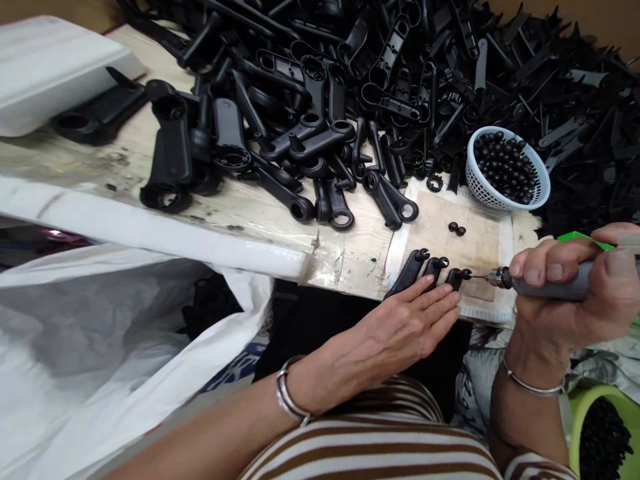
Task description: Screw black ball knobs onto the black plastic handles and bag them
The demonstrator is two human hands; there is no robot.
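My right hand (575,287) is wrapped round a grey screwdriver (547,283), likely powered, with a metal chuck and a thin bit. The bit points left, its tip at the knob end of the nearest of three black plastic crank-like arms (457,277). These lie side by side at the table's front edge. Flat across their lower ends rests my left hand (405,320), fingers stretched out and close together. Two small black balls (457,229) lie on the worn pad (450,207) behind the arms.
A heap of black plastic parts (310,87) covers the back of the table. At right stands a pale blue basket (473,177) of black balls. A white box (60,67) is at far left, a white sack (75,333) below. A green bucket (580,413) is at lower right.
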